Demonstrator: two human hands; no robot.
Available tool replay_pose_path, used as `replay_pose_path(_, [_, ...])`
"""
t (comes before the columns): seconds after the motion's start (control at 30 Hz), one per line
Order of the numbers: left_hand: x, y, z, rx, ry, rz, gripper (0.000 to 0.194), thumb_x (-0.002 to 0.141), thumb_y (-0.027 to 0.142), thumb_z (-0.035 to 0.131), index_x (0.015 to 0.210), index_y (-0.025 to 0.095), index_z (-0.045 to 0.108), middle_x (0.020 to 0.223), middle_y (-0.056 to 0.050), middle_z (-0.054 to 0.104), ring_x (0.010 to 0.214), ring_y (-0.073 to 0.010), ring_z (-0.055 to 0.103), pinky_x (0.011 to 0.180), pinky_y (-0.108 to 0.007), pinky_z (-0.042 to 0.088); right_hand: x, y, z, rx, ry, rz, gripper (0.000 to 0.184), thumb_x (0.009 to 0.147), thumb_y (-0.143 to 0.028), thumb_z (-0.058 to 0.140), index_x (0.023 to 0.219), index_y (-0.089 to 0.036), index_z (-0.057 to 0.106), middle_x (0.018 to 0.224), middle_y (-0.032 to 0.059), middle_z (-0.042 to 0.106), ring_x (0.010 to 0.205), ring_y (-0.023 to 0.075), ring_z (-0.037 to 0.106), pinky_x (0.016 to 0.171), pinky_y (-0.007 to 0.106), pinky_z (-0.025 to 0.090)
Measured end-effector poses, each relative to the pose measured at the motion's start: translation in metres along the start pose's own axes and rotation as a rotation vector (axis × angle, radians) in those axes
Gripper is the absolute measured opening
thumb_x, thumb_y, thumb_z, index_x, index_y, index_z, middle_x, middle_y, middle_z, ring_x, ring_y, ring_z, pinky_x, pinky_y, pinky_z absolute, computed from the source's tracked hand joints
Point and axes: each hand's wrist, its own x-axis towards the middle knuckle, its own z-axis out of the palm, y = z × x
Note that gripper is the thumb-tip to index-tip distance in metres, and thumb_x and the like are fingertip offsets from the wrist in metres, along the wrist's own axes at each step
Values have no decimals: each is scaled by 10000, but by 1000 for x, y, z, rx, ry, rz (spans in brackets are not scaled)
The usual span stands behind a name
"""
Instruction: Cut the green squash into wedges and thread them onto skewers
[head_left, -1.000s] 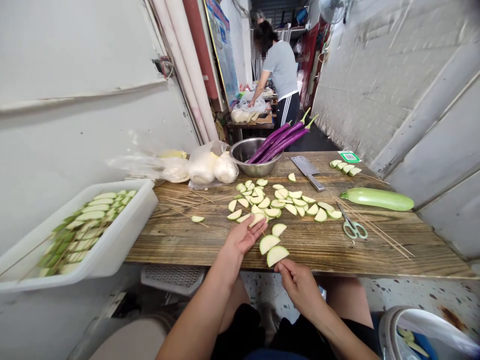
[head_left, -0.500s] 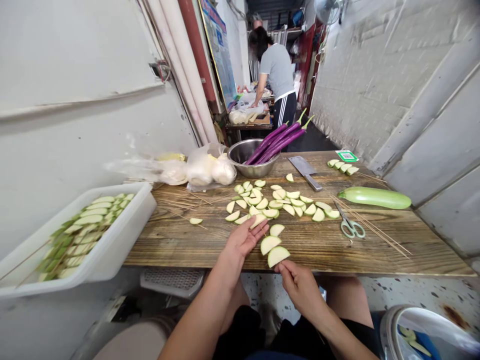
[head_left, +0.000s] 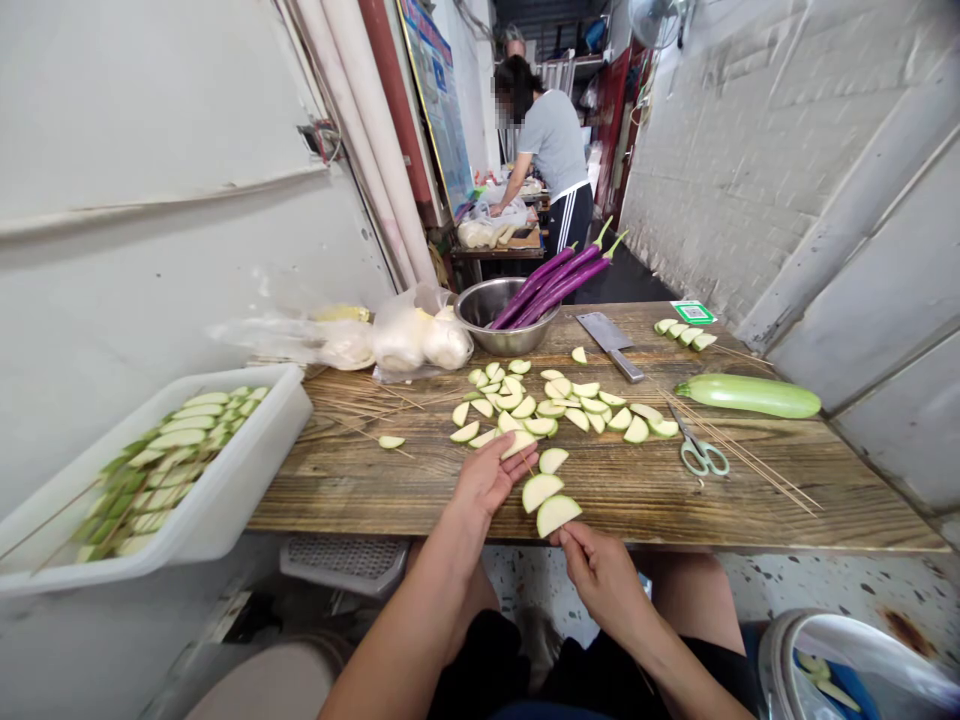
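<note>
My right hand (head_left: 596, 570) pinches the near end of a thin skewer that carries pale green zucchini slices (head_left: 544, 490), lying at the front edge of the wooden table (head_left: 375, 480). My left hand (head_left: 491, 475) lies palm up on the table, fingers closed lightly on one zucchini slice (head_left: 516, 443) at the skewer's far end. A heap of loose half-round slices (head_left: 559, 405) spreads just beyond the hands.
A white tub (head_left: 217, 490) of skewered slices stands at the left. Farther back are a steel bowl (head_left: 502, 315) of purple eggplants, bagged white items (head_left: 420, 340), a cleaver (head_left: 611, 343), a whole zucchini (head_left: 750, 395), scissors (head_left: 701, 455) and loose skewers (head_left: 750, 455). Another person (head_left: 551, 155) works beyond.
Both hands have stayed in place on the skewer; only the view shifted slightly. The person in the background has moved a little.
</note>
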Motion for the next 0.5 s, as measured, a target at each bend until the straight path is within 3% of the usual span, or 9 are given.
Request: replay_pose_path(0.5, [-3,-4,2,50,-36,15,86,763,71,564,848,86,555,877,-148,656,787,-251,661,721,-393,550,1,-5,-2,19,30,31,283,877,-284,338,729,-170,550,556,-15,499,467,101,409,440,199,255])
